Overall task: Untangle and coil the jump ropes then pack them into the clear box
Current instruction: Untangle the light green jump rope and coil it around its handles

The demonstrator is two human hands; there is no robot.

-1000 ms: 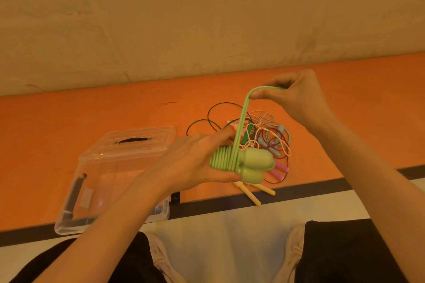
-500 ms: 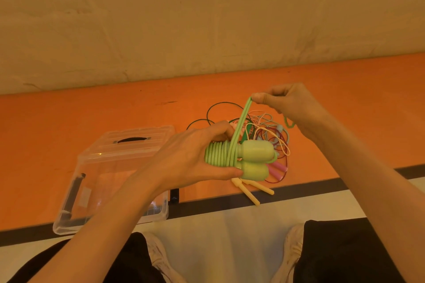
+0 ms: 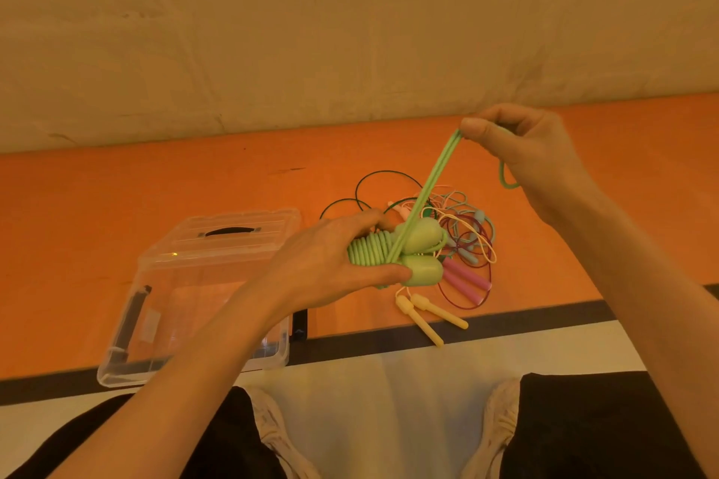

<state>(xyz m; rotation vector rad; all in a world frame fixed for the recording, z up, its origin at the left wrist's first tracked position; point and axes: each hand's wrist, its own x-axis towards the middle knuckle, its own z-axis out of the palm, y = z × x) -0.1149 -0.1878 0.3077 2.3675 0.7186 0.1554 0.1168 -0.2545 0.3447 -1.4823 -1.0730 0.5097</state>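
At frame centre, the left hand [image 3: 330,268] grips the nearly coiled green rope [image 3: 373,251] and its 2 handles. The right hand [image 3: 521,144] pinches its tail, upper right. The tangled pile [image 3: 463,233] awaits untangling; the clear box [image 3: 128,358], lower left, looks empty.

An orange floor surface [image 3: 155,206] runs across the view; behind it stands a pale beige wall [image 3: 311,31]; a dark stripe [image 3: 525,323] borders the orange part, and a white floor area [image 3: 389,381] lies nearer.
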